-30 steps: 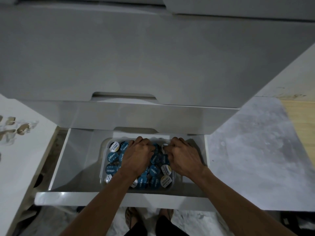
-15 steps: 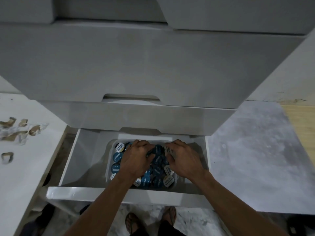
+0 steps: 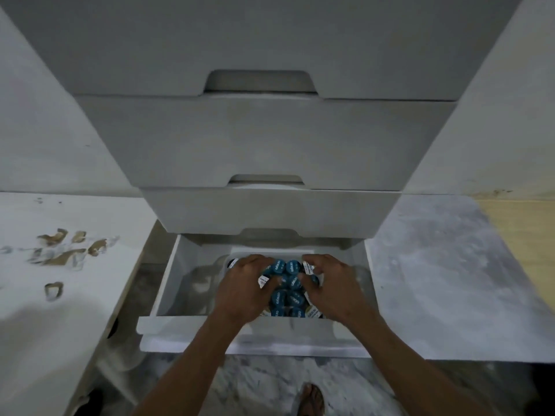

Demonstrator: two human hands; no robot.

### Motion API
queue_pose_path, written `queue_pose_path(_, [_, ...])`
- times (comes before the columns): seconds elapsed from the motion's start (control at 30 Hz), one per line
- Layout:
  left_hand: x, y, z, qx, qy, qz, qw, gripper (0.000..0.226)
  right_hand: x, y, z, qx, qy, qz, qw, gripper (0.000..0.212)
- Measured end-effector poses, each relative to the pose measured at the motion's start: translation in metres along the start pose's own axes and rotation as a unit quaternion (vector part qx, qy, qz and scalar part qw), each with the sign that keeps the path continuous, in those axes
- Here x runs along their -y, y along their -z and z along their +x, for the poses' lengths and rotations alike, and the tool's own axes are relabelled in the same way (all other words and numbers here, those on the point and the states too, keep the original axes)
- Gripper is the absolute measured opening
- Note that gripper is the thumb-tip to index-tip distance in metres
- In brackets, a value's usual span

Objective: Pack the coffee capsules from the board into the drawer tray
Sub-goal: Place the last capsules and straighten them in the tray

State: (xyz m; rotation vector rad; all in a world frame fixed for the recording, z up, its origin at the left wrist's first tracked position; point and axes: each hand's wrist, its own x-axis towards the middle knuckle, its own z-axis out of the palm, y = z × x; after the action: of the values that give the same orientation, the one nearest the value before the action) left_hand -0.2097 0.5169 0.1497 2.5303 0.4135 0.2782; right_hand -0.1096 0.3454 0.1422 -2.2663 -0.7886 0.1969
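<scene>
The bottom drawer (image 3: 163, 291) of a white cabinet stands pulled out. Inside it sits a clear tray (image 3: 225, 262) packed with several coffee capsules (image 3: 289, 284), most with blue lids and a few with white ones. My left hand (image 3: 243, 288) lies over the tray's left part, fingers curled, thumb on a white-lidded capsule (image 3: 263, 280). My right hand (image 3: 335, 288) covers the tray's right side, its fingertips around another white-lidded capsule (image 3: 308, 268). The capsules under both hands are hidden. No board is in view.
Two closed drawers (image 3: 264, 145) overhang the open one. A white surface (image 3: 60, 295) with brown scraps (image 3: 64, 253) lies at the left. Grey marbled floor (image 3: 435, 280) spreads to the right, and a sandalled foot (image 3: 310, 400) shows below the drawer front (image 3: 249, 345).
The view has tilted up, showing more of the cabinet. Both hands stay on the capsules, and the left hand now hides the tray's left rows.
</scene>
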Motion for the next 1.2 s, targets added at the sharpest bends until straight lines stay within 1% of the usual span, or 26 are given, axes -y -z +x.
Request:
queue_pose_path(0.13, [0.004,0.024,-0.037,-0.024,-0.022,-0.002,0.999,0.034,0.030,0.000,-0.037,-0.056,0.008,0.017,0.998,0.033])
queue_pose_path(0.23, [0.011,0.038,-0.074,-0.050,-0.032,-0.010,0.998,0.035,0.051,-0.006,-0.076,-0.086,-0.010,0.033,0.996,0.034])
queue_pose_path(0.4, [0.018,0.054,-0.131,-0.085,-0.040,0.000,0.996,0.032,0.081,-0.018,-0.140,-0.077,-0.048,0.038,0.995,0.039])
queue_pose_path(0.63, [0.001,0.054,-0.171,-0.087,-0.031,0.016,0.996,0.037,0.101,-0.018,-0.197,-0.091,-0.075,0.026,0.993,0.039])
queue_pose_path(0.73, [-0.008,0.043,-0.177,-0.100,-0.037,0.039,0.994,0.042,0.090,-0.015,-0.207,-0.100,-0.065,0.018,0.993,0.040])
queue_pose_path(0.87, [-0.008,0.016,-0.180,-0.126,-0.024,0.073,0.989,0.058,0.063,-0.023,-0.210,-0.132,-0.044,-0.017,0.990,0.041])
queue_pose_path(1.03, [-0.001,-0.015,-0.166,-0.189,0.008,0.135,0.973,0.070,0.028,-0.047,-0.192,-0.216,0.005,-0.114,0.970,0.059])
queue_pose_path(1.2, [0.027,-0.048,-0.149,-0.214,0.010,0.209,0.954,0.076,0.001,-0.069,-0.156,-0.236,0.016,-0.221,0.946,0.071])
